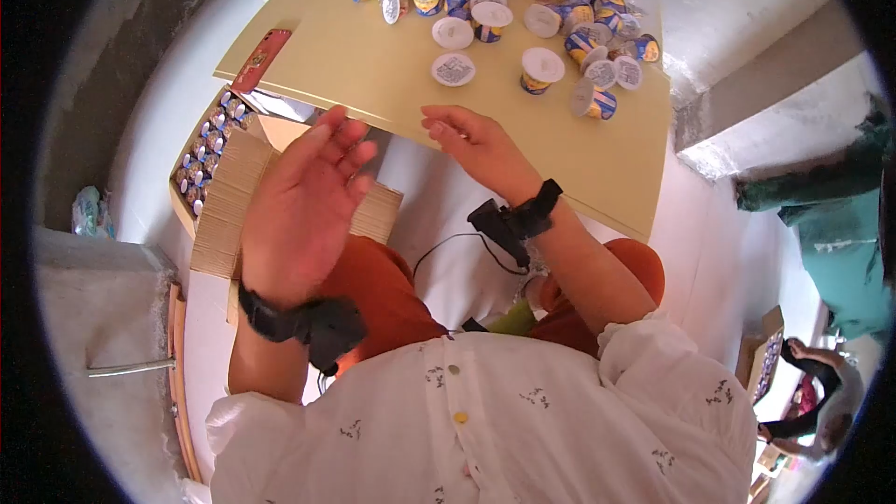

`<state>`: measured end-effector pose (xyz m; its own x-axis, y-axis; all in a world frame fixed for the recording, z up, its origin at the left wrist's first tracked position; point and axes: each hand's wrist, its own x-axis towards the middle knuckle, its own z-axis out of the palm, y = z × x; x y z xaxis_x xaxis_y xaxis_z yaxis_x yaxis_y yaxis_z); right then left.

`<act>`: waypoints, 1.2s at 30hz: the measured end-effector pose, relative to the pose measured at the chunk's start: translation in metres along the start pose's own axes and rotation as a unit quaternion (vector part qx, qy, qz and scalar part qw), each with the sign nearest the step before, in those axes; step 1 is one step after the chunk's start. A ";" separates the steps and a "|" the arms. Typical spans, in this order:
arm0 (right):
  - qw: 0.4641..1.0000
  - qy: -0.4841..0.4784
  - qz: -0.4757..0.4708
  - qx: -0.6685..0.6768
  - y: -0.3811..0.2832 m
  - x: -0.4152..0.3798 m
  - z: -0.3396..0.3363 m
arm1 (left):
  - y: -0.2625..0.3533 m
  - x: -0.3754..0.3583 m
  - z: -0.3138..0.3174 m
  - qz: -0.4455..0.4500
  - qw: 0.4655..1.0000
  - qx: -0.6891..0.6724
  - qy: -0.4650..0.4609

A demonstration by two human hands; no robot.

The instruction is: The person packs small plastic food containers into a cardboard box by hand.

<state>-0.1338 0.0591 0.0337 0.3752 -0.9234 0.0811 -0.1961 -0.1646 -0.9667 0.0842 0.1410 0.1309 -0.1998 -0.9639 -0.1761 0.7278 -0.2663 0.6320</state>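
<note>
My left hand [313,191] is raised in front of the table's near edge, palm showing and fingers apart, with nothing in it. My right hand [481,151] hovers at that same edge, fingers loosely stretched out and slightly bent; no object shows in it. Black straps with small devices circle both wrists. On the yellow table [355,47], blue-and-yellow printed cups with white lids crowd the far side. Nearest to my right hand are a loose white lid [453,69] and a lidded cup [538,80]. Another cup [597,103] lies tipped at the right.
A red phone [260,60] lies at the table's left edge. Below it, an open cardboard box [230,189] holds several rows of small cups. A black cable [467,238] hangs near my knees. At lower right, another person [840,397] bends beside a box [767,355].
</note>
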 end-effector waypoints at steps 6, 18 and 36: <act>0.995 0.079 -0.044 -0.029 0.003 -0.022 -0.075 | -0.040 0.047 0.058 -0.011 0.998 0.029 -0.048; 0.873 0.284 -0.087 -0.386 0.083 -0.030 -0.175 | -0.157 0.195 0.048 0.279 0.686 0.671 -0.039; 0.842 0.326 -0.025 -0.429 0.094 0.001 -0.247 | -0.180 0.237 0.034 0.318 0.510 0.795 -0.090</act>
<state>-0.3760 -0.0431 0.0032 -0.1204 -0.8555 0.5036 -0.8825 -0.1401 -0.4490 -0.1170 -0.0399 0.0012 -0.4160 -0.8030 0.4268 -0.7386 0.5722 0.3566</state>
